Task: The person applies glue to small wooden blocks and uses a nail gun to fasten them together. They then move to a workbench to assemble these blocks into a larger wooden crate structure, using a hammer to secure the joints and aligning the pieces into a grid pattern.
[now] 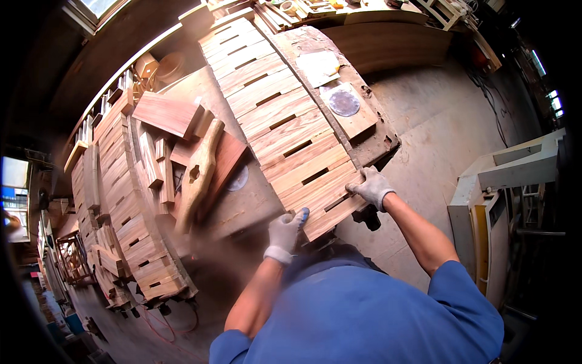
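Note:
A long row of pale wooden boards [276,115] lies side by side on the bench in front of me, each with a dark slot cut in its middle. My left hand [285,235], in a whitish glove with a blue fingertip, grips the left end of the nearest slotted board [332,213]. At that board's right end, my gloved right hand [372,187] curls its fingers over the top. The board lies flat against its neighbours. The undersides of both hands are hidden.
Left of the row, a tabletop [257,200] bears a wavy-edged plank [200,173] and reddish boards [167,113]. Another row of slotted boards [124,200] stands farther left. To the right are a worn ledge [364,91] with a pale block [348,109], and a grey machine [515,167].

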The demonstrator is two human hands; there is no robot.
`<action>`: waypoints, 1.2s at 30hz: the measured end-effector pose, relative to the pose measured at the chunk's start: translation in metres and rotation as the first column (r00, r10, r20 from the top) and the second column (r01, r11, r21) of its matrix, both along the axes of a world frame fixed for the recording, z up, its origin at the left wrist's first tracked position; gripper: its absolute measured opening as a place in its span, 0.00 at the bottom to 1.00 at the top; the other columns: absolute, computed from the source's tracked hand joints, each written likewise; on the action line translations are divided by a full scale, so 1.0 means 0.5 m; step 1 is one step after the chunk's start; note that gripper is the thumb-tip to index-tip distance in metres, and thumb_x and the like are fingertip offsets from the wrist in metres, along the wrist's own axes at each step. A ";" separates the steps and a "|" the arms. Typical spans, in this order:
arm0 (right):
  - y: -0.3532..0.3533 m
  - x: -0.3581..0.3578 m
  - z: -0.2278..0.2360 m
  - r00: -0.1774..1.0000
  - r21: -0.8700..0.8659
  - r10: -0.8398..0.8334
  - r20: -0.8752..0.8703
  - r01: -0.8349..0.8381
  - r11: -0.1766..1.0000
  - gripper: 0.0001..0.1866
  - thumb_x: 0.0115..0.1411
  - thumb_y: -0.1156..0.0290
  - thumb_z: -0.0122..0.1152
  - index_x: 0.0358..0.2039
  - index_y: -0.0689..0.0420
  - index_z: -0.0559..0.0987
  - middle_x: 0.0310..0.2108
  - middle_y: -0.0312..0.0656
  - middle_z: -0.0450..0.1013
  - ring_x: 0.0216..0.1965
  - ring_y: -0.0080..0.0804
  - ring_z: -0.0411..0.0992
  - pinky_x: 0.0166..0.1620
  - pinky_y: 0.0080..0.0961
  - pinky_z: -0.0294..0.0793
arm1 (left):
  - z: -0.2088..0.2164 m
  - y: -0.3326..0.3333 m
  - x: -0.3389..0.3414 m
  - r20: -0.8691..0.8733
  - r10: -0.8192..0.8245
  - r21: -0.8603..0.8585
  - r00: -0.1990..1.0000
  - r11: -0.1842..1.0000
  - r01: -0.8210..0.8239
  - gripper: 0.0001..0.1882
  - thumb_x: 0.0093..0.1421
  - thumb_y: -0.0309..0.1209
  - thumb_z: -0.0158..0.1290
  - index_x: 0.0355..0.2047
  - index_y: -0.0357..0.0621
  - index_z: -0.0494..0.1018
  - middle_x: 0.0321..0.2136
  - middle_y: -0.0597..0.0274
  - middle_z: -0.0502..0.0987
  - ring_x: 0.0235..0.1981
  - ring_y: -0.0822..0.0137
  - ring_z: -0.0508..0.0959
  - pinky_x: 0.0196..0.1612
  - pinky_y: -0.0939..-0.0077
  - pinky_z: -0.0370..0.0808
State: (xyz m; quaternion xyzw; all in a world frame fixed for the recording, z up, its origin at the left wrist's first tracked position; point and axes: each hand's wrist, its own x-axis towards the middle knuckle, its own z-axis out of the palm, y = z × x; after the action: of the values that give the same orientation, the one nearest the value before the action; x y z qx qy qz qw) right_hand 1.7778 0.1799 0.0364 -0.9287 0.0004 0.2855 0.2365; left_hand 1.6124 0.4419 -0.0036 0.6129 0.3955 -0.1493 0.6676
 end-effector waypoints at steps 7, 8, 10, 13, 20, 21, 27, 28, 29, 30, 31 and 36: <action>0.005 -0.012 0.010 0.985 -0.068 0.069 0.157 -0.059 0.996 0.35 0.53 0.44 0.77 0.47 0.65 0.84 0.50 0.61 0.81 0.55 0.56 0.79 0.60 0.43 0.77 | -0.034 0.022 -0.010 0.101 0.017 -0.101 0.995 0.995 -0.007 0.18 0.65 0.38 0.71 0.25 0.46 0.77 0.21 0.73 0.72 0.17 0.80 0.67 0.19 0.79 0.63; 0.004 -0.005 0.013 0.992 -0.037 0.036 0.118 -0.032 0.999 0.35 0.54 0.44 0.77 0.47 0.65 0.84 0.50 0.61 0.81 0.56 0.56 0.78 0.61 0.43 0.77 | -0.010 0.022 -0.009 0.124 0.017 -0.122 0.992 0.993 -0.001 0.18 0.65 0.38 0.71 0.24 0.47 0.76 0.21 0.74 0.71 0.17 0.80 0.66 0.20 0.80 0.63; -0.008 -0.005 0.016 0.997 0.042 -0.074 0.005 0.073 0.996 0.35 0.54 0.45 0.76 0.48 0.64 0.85 0.50 0.60 0.80 0.57 0.55 0.78 0.61 0.41 0.76 | 0.091 0.006 0.002 0.158 -0.038 -0.099 0.987 0.994 0.054 0.19 0.65 0.36 0.71 0.22 0.46 0.75 0.20 0.73 0.71 0.18 0.81 0.66 0.21 0.79 0.63; -0.044 0.000 -0.038 0.997 0.093 -0.071 0.002 0.071 0.993 0.36 0.55 0.45 0.76 0.50 0.66 0.84 0.53 0.60 0.79 0.58 0.53 0.77 0.62 0.40 0.76 | 0.159 -0.017 0.024 0.178 -0.229 0.243 0.957 0.953 0.183 0.17 0.63 0.36 0.70 0.25 0.38 0.78 0.22 0.71 0.75 0.21 0.80 0.69 0.25 0.76 0.68; -0.030 0.003 -0.029 0.998 0.017 -0.043 0.049 0.043 0.999 0.35 0.59 0.44 0.72 0.54 0.63 0.84 0.55 0.61 0.78 0.60 0.54 0.76 0.64 0.41 0.74 | 0.019 0.007 -0.028 0.232 -0.187 0.323 0.955 0.940 0.106 0.17 0.66 0.40 0.67 0.32 0.36 0.81 0.26 0.69 0.77 0.26 0.79 0.71 0.28 0.76 0.72; -0.025 0.004 -0.028 0.999 -0.004 -0.021 0.042 0.021 1.000 0.35 0.59 0.43 0.71 0.54 0.63 0.84 0.55 0.61 0.78 0.60 0.55 0.76 0.64 0.42 0.74 | 0.013 0.008 -0.029 0.199 -0.187 0.270 0.962 0.954 0.130 0.17 0.67 0.40 0.67 0.34 0.36 0.81 0.26 0.69 0.77 0.26 0.80 0.71 0.27 0.77 0.72; -0.018 0.015 -0.012 0.997 -0.060 0.048 0.053 -0.045 0.997 0.33 0.61 0.42 0.67 0.49 0.61 0.87 0.50 0.61 0.82 0.57 0.57 0.78 0.63 0.44 0.75 | 0.016 0.009 -0.025 0.082 -0.161 0.028 0.983 0.987 0.160 0.22 0.66 0.45 0.68 0.37 0.36 0.77 0.28 0.60 0.79 0.25 0.69 0.76 0.29 0.67 0.76; -0.011 0.019 -0.006 0.998 -0.079 0.051 0.047 -0.047 0.996 0.32 0.61 0.42 0.67 0.48 0.61 0.87 0.50 0.61 0.82 0.57 0.57 0.78 0.63 0.44 0.75 | 0.006 0.015 -0.024 0.110 -0.176 0.046 0.978 0.984 0.172 0.22 0.67 0.45 0.68 0.37 0.36 0.77 0.28 0.61 0.79 0.24 0.70 0.75 0.27 0.68 0.75; -0.007 0.020 -0.002 0.998 -0.098 0.055 0.041 -0.050 0.994 0.31 0.61 0.43 0.67 0.48 0.61 0.87 0.50 0.61 0.83 0.56 0.57 0.79 0.62 0.44 0.76 | -0.002 0.018 -0.025 0.137 -0.191 0.064 0.972 0.981 0.184 0.21 0.67 0.45 0.67 0.37 0.37 0.77 0.29 0.61 0.79 0.23 0.72 0.74 0.25 0.70 0.74; -0.008 0.017 -0.003 0.996 -0.111 0.060 0.061 -0.053 0.992 0.31 0.61 0.43 0.67 0.48 0.60 0.87 0.50 0.61 0.83 0.56 0.57 0.79 0.62 0.44 0.76 | -0.008 0.017 -0.028 0.137 -0.179 0.053 0.974 0.983 0.174 0.22 0.67 0.46 0.67 0.37 0.37 0.77 0.29 0.61 0.79 0.23 0.72 0.74 0.25 0.69 0.74; -0.007 0.014 -0.006 0.995 -0.123 0.064 0.081 -0.054 0.991 0.30 0.61 0.43 0.67 0.47 0.60 0.87 0.50 0.61 0.83 0.56 0.57 0.79 0.62 0.44 0.76 | -0.008 0.016 -0.026 0.137 -0.169 0.042 0.976 0.985 0.164 0.22 0.67 0.46 0.67 0.37 0.37 0.77 0.29 0.61 0.79 0.23 0.72 0.74 0.26 0.69 0.74; -0.004 0.011 0.003 0.996 -0.078 0.027 0.082 -0.021 0.997 0.29 0.62 0.45 0.66 0.47 0.60 0.87 0.48 0.60 0.83 0.55 0.56 0.80 0.60 0.44 0.77 | -0.002 0.010 -0.017 0.102 -0.092 -0.015 0.991 0.995 0.094 0.22 0.67 0.46 0.68 0.38 0.36 0.78 0.29 0.62 0.80 0.25 0.71 0.74 0.28 0.69 0.75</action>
State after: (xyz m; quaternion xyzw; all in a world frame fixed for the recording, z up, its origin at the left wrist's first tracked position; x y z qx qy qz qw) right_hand 1.7832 0.1781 0.0380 -0.9482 -0.0094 0.2491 0.1968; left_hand 1.6037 0.4470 -0.0045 0.6309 0.3308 -0.1528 0.6850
